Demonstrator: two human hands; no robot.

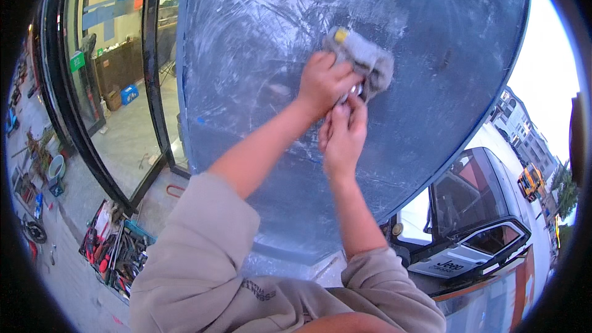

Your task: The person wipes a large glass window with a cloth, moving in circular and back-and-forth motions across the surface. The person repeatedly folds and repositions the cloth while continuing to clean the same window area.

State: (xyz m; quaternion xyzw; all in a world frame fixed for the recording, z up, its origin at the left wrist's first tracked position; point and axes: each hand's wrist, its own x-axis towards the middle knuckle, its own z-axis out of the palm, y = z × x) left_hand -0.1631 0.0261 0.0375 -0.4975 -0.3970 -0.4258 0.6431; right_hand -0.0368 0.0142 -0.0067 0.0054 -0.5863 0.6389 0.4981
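My left hand (325, 83) is closed at the near edge of a grey, fuzzy thing (370, 61) shaped like a paint roller, with a yellow end. Just below it, my right hand (344, 135) pinches a small shiny metal part (356, 90) that shows between the fingers of both hands. Whether the metal joins the grey thing is hidden by my fingers. All of this is over a large dark blue-grey board (419, 117) with whitish smears and scratches, which fills the middle of the view. Some blur softens the hands.
A crate of tools (114, 250) stands on the ground at the lower left, near a black-framed glass door (151, 55). A white vehicle (468, 216) is parked to the right, past the board's edge. Farther off is a yellow machine (531, 181).
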